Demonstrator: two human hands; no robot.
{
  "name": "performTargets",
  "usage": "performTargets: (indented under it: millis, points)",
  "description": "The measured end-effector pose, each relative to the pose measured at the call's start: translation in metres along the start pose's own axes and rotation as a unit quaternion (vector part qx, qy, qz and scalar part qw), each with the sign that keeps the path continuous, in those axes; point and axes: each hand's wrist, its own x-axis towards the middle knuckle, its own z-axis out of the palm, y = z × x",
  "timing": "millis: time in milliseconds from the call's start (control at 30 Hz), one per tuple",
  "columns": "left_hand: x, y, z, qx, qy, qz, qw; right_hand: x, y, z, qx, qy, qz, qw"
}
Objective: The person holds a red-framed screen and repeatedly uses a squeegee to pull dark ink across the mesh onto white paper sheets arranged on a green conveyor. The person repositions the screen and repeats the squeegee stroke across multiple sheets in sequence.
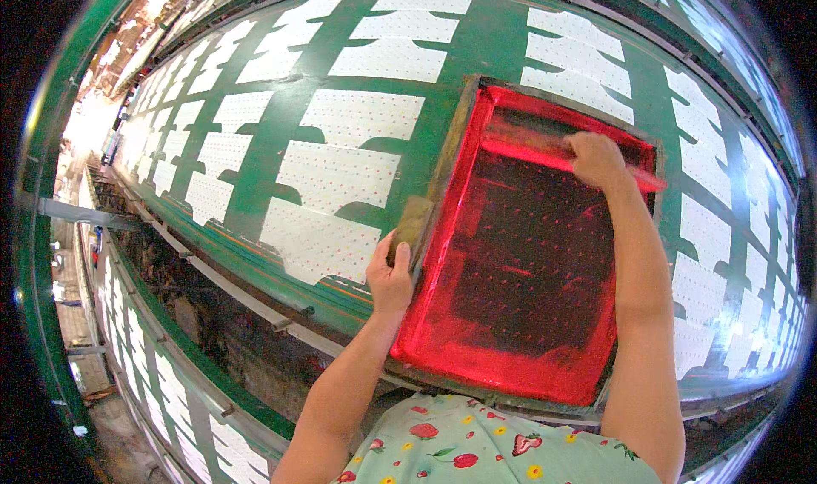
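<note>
1. Head view, the landmark: the red-stained frame point(428, 250) lies on the green table point(489, 45), right in front of the person's patterned clothing point(477, 441).
2. Hands: they are well apart. The right hand point(598, 159) is closed around a long bar point(529, 148) inside the frame, toward its far end. The left hand point(393, 278) is wrapped around a drab block point(414, 220) at the frame's left side, thumb on the near face.
3. Working it well: the bar seems to call for level pressure along its whole length, since a one-handed grip right of its middle could let the left end lift. A steady, unbroken stroke would probably spread the red most evenly.
4. The left hand's hold would best keep the frame from sliding; a shift could smear whatever lies under it.
5. Looks: the bar crosses the frame at a slant, its right end lower in the view and overlapping the frame's right wall. Red coats its lower edge; blur hides finer detail.
6. Within the frame, the dark mesh point(528, 271) shows small reddish dots, with bright, wet-looking red along its borders.
7. Left of the frame, white cut panels point(340, 171) carry tiny coloured dots; more lie beyond it and to its right.
</note>
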Motion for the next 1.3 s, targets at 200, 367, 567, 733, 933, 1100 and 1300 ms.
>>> performTargets:
  millis: [200, 367, 567, 733, 933, 1100, 1300]
  points:
    - [0.001, -0.002, -0.001, -0.006, -0.006, 0.010, 1.000, -0.124, -0.084, 0.006, 0.020, -0.016, -0.003, 1.000]
    - [0.003, -0.009, -0.003, -0.009, -0.015, 0.024, 1.000, -0.226, -0.162, 0.011, 0.049, -0.056, 0.019, 0.997]
    - [0.004, -0.015, -0.003, 0.017, -0.024, 0.024, 0.999, -0.337, -0.236, 0.033, 0.069, -0.032, 0.035, 0.997]
    - [0.001, -0.008, -0.005, 0.051, -0.031, 0.012, 0.998, -0.384, -0.269, 0.046, 0.055, 0.013, 0.026, 0.998]
    - [-0.002, -0.002, -0.008, 0.093, -0.024, -0.003, 0.995, -0.420, -0.280, 0.054, 0.106, 0.032, -0.010, 0.994]
    - [0.001, -0.010, -0.003, 0.136, -0.027, -0.006, 0.990, -0.453, -0.219, 0.058, 0.212, 0.051, -0.051, 0.975]
    - [0.007, -0.016, 0.000, 0.008, -0.058, 0.009, 0.998, -0.523, -0.097, 0.082, 0.263, 0.271, 0.160, 0.912]
